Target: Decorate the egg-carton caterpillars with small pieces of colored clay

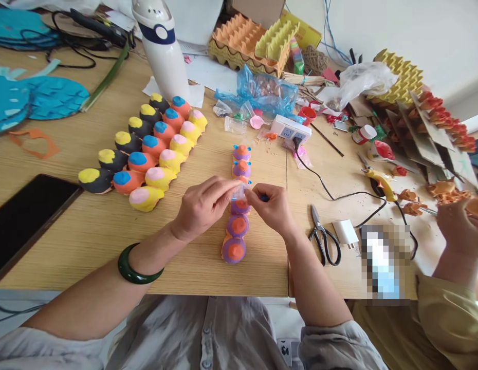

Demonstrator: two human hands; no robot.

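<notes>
Both my hands meet over a strip of purple-and-orange painted egg-carton cups (235, 237) lying on the wooden table (108, 231). My left hand (203, 205), with a green bangle on its wrist, pinches one end of a small clear plastic bag (239, 191). My right hand (271, 207) pinches the other end, with a bit of blue showing at its fingers. The strip runs away from me, its far cups (241, 160) showing beyond my fingers.
Three rows of painted cups (146, 149) lie to the left, a dark tablet (26, 218) at the left edge. Scissors (323, 237), a charger, a glue gun (380, 181) and a power strip (291, 128) lie right. Another person's hand (458, 226) works at far right. A white bottle (162, 46) stands behind.
</notes>
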